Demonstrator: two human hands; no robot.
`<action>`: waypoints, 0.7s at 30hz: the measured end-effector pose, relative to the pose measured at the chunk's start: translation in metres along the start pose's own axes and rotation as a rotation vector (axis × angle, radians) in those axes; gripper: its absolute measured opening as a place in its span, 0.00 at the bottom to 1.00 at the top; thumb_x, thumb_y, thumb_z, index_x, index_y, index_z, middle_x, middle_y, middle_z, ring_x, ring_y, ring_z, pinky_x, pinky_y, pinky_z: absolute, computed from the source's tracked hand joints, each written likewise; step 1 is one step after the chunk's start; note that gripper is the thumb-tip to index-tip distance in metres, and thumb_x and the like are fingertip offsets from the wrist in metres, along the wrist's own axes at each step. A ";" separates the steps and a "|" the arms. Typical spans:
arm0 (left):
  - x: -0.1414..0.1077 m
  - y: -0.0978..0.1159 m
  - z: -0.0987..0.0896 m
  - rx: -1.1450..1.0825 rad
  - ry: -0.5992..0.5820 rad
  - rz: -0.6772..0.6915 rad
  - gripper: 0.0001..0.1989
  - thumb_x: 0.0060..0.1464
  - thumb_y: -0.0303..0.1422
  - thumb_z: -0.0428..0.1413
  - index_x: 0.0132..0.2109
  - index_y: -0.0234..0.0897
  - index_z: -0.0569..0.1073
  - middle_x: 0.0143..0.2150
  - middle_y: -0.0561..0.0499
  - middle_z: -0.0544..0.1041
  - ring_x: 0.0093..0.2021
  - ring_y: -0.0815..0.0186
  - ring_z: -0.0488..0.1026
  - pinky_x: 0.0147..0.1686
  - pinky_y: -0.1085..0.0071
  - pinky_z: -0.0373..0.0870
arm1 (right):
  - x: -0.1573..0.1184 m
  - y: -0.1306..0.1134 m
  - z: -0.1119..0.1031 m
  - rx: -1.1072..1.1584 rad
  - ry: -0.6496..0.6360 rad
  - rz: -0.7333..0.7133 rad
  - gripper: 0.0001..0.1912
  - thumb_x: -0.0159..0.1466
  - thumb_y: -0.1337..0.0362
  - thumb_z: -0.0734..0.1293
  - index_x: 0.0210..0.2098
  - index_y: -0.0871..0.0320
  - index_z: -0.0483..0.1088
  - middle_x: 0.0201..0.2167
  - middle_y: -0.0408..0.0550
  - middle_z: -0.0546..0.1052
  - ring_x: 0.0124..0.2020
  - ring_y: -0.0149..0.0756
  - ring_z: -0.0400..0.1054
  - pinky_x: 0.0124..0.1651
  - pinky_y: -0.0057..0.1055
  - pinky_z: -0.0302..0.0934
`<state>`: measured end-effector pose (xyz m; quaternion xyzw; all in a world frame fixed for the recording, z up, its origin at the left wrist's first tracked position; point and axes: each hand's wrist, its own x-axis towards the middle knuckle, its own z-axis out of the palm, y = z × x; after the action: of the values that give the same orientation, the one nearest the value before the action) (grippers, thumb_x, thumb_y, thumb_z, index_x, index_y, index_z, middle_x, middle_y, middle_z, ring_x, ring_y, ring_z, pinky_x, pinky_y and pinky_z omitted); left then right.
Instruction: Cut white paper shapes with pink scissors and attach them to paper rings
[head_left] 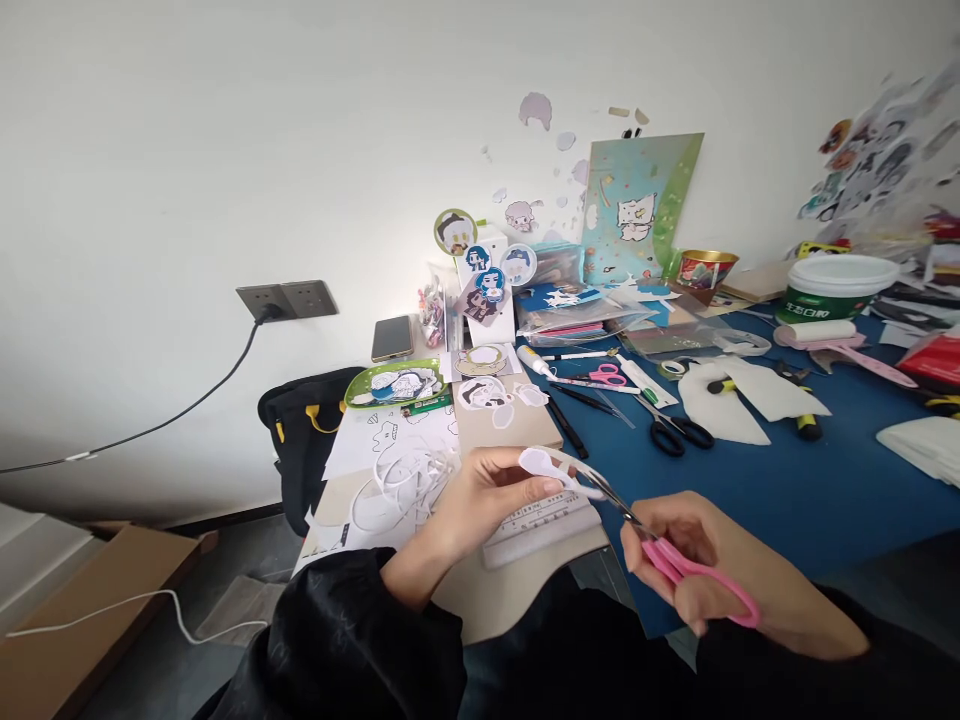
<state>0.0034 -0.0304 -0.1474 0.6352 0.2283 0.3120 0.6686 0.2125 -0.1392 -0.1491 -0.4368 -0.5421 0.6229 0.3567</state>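
Observation:
My left hand (480, 497) pinches a small white paper cutout (541, 464) between thumb and fingers, its rounded end showing above the fingertips. Closed around the handles of pink scissors (694, 577) is my right hand (686, 555). The scissor blades point left and meet the cutout's right end, where a thin strip of paper curves along them. Whether the blades are fully closed is hard to see. Below the hands lies a white printed pad or ruler-like sheet (544, 530) on a beige board (487, 600).
Curled paper strips (412, 480) pile up left of my left hand. A green tray (397, 383) holds cutouts. Black scissors (679, 430), small pink scissors (606, 376) and a glue bottle (534, 362) lie on the blue mat (742, 490). A green-and-white tub (840, 288) stands at right.

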 end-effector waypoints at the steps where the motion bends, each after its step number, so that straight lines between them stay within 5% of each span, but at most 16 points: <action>1: 0.000 0.000 0.000 0.019 0.005 0.002 0.06 0.50 0.32 0.62 0.35 0.37 0.81 0.40 0.47 0.82 0.43 0.56 0.77 0.45 0.62 0.71 | 0.000 0.001 0.001 0.008 -0.007 0.005 0.16 0.49 0.53 0.74 0.29 0.57 0.70 0.18 0.36 0.65 0.15 0.25 0.54 0.19 0.26 0.57; 21: 0.000 0.007 0.004 0.102 -0.099 0.079 0.06 0.53 0.30 0.59 0.36 0.38 0.81 0.42 0.46 0.80 0.44 0.57 0.75 0.45 0.65 0.69 | 0.007 -0.002 0.000 -0.029 -0.030 0.041 0.12 0.61 0.58 0.66 0.34 0.60 0.77 0.15 0.37 0.64 0.14 0.23 0.54 0.20 0.23 0.52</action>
<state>0.0054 -0.0333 -0.1400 0.6917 0.1854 0.2945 0.6328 0.2099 -0.1323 -0.1487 -0.4435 -0.5473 0.6288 0.3292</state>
